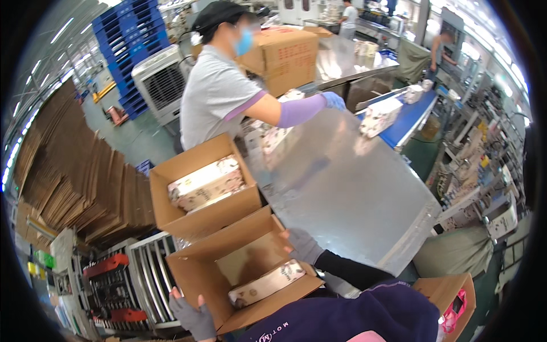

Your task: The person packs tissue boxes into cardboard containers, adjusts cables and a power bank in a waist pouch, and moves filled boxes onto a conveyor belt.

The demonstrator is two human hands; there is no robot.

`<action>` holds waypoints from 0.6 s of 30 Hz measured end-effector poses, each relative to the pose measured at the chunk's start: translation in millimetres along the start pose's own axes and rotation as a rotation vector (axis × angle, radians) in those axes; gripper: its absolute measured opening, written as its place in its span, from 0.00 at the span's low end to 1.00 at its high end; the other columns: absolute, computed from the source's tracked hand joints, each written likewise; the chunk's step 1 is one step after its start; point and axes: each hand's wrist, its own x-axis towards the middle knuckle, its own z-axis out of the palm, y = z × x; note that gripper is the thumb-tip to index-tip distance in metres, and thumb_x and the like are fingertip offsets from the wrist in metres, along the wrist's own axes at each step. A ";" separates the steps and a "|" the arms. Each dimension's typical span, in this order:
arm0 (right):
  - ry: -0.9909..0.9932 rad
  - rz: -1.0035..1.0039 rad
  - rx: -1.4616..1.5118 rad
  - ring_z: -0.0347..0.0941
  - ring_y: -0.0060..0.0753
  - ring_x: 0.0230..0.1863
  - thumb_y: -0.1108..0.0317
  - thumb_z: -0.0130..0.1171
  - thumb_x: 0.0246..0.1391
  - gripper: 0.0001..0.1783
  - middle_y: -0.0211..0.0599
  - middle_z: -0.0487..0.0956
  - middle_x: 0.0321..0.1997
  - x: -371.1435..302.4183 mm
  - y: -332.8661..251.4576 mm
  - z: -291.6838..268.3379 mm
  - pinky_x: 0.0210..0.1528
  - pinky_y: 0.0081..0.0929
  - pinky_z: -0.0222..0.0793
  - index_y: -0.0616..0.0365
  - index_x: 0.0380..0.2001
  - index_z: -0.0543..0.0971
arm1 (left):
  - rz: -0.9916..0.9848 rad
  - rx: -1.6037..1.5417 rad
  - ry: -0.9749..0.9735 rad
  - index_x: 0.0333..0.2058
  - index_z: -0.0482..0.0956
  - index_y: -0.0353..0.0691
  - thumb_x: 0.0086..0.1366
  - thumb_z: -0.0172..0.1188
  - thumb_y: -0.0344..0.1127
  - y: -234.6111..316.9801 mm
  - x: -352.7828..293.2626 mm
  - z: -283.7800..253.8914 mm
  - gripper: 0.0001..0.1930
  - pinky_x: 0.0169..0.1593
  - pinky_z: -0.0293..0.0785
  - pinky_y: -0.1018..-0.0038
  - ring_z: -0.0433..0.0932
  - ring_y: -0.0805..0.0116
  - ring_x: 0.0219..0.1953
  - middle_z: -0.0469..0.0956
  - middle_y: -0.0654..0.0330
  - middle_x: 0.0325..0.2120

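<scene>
In front of me an open cardboard box [196, 268] holds a single long white pack with a brown floral print [268, 283], lying along its near side. My right hand [303, 245], in a grey fingertip-less glove, grips this box at its right rim. At the box's near left corner is my left hand [192, 315], gloved the same way, its thumb and fingers spread apart against the outside. Just beyond stands a second open box [165, 211] with similar printed packs [208, 183] inside.
A co-worker [219, 85] reaches across the steel table [353, 188] toward a blue conveyor belt [407, 117] carrying packs [380, 115]. Flattened cardboard [85, 171] is stacked at left, beside a roller conveyor [151, 279]. Another open box [450, 285] stands at lower right.
</scene>
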 end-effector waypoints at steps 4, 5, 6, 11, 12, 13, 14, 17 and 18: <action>0.286 0.562 -0.462 0.55 0.63 0.64 0.58 0.58 0.51 0.38 0.61 0.62 0.60 -78.2 54.5 -33.6 0.65 0.52 0.52 0.66 0.61 0.59 | 0.325 -0.079 -0.103 0.49 0.73 0.36 0.58 0.64 0.35 47.4 42.4 -31.7 0.21 0.56 0.68 0.57 0.70 0.45 0.52 0.72 0.46 0.49; 0.371 0.627 -0.576 0.53 0.65 0.66 0.59 0.57 0.52 0.38 0.63 0.61 0.61 -108.3 73.6 -35.0 0.66 0.53 0.50 0.69 0.61 0.58 | 0.408 -0.076 -0.115 0.48 0.73 0.37 0.57 0.64 0.34 63.4 52.6 -36.7 0.20 0.56 0.67 0.57 0.70 0.44 0.52 0.72 0.46 0.49; 0.445 0.683 -0.611 0.52 0.64 0.67 0.60 0.57 0.51 0.39 0.63 0.60 0.62 -125.2 80.7 -40.9 0.66 0.54 0.50 0.70 0.61 0.57 | 0.457 -0.083 -0.128 0.48 0.73 0.37 0.57 0.64 0.33 75.8 62.2 -41.9 0.20 0.56 0.67 0.57 0.69 0.44 0.52 0.72 0.47 0.49; 0.618 0.851 -0.612 0.55 0.64 0.63 0.62 0.58 0.50 0.33 0.58 0.61 0.59 -162.9 83.9 -56.9 0.64 0.54 0.53 0.68 0.57 0.62 | 0.583 -0.121 -0.152 0.47 0.73 0.38 0.55 0.63 0.37 106.6 88.7 -11.9 0.21 0.54 0.67 0.56 0.71 0.45 0.51 0.73 0.47 0.47; 0.653 0.808 -0.642 0.58 0.63 0.60 0.63 0.58 0.49 0.31 0.56 0.62 0.57 -158.3 82.4 -56.7 0.62 0.54 0.55 0.67 0.54 0.64 | 0.610 -0.121 -0.193 0.49 0.71 0.37 0.53 0.64 0.36 102.9 84.0 5.9 0.24 0.55 0.65 0.55 0.70 0.44 0.52 0.72 0.48 0.48; 0.643 0.813 -0.654 0.58 0.62 0.60 0.63 0.59 0.48 0.31 0.56 0.63 0.57 -157.1 82.0 -58.1 0.62 0.53 0.55 0.66 0.53 0.64 | 0.643 -0.128 -0.232 0.52 0.69 0.36 0.51 0.65 0.34 103.6 85.0 16.9 0.28 0.56 0.63 0.54 0.68 0.44 0.53 0.71 0.48 0.49; 0.625 0.811 -0.665 0.58 0.61 0.60 0.63 0.59 0.48 0.31 0.56 0.63 0.57 -155.5 81.6 -58.5 0.62 0.53 0.55 0.66 0.53 0.64 | 0.653 -0.175 -0.317 0.46 0.71 0.39 0.49 0.65 0.35 117.0 79.4 17.1 0.23 0.53 0.65 0.56 0.70 0.49 0.50 0.72 0.50 0.46; 0.596 0.801 -0.704 0.58 0.60 0.60 0.63 0.60 0.47 0.31 0.55 0.63 0.57 -151.5 82.4 -57.6 0.62 0.52 0.55 0.66 0.53 0.65 | 0.905 -0.055 -0.848 0.48 0.72 0.46 0.56 0.61 0.48 117.6 54.1 45.7 0.23 0.52 0.66 0.59 0.72 0.54 0.49 0.75 0.58 0.43; 0.587 0.793 -0.716 0.58 0.60 0.60 0.63 0.60 0.47 0.31 0.55 0.63 0.57 -150.2 81.6 -55.5 0.62 0.52 0.55 0.66 0.52 0.66 | 0.872 0.010 -1.108 0.47 0.74 0.46 0.58 0.59 0.51 118.6 45.2 55.4 0.22 0.49 0.70 0.58 0.76 0.52 0.46 0.78 0.54 0.42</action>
